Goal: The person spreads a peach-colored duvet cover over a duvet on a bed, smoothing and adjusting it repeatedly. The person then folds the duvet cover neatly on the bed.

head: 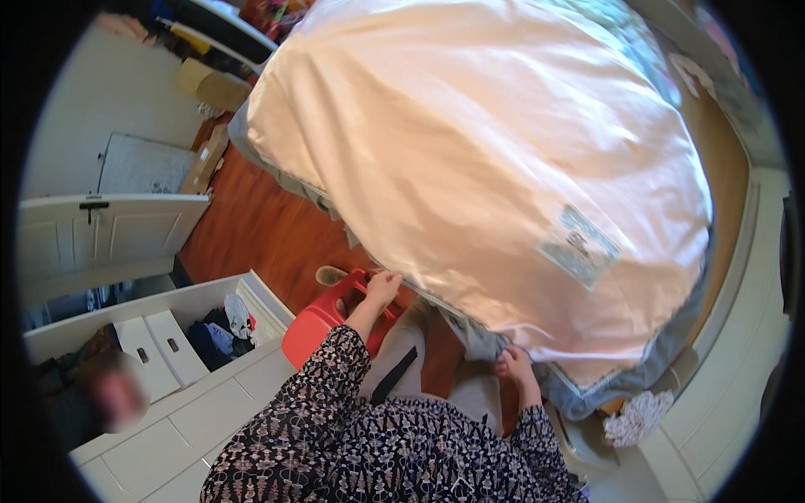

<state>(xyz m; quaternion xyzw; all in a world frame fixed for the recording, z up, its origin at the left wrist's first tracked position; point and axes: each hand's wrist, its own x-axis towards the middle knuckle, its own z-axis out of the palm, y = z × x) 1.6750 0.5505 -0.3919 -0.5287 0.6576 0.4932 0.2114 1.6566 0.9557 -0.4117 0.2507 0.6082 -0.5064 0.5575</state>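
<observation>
A peach satin quilt [440, 157] with a braided trim edge lies spread over the bed in front of me. Near its right corner is a pale green patch [580, 246] that bears writing. My left hand [383, 288] pinches the quilt's near edge beside a red plastic stool [309, 333]. Farther right, my right hand [516, 363] grips the same edge, where the fabric is drawn into a fold. Grey bedding [676, 361] shows beneath the quilt, hanging along the near side and past the right corner.
To the left, a white cabinet [207, 409] holds clothes [220, 336] and white boxes [176, 346]. A white door [138, 226] stands beyond it, across the wooden floor [229, 220]. A white ruffled object [638, 418] is by the bed's right corner. Teal bedding [629, 31] lies at the far side.
</observation>
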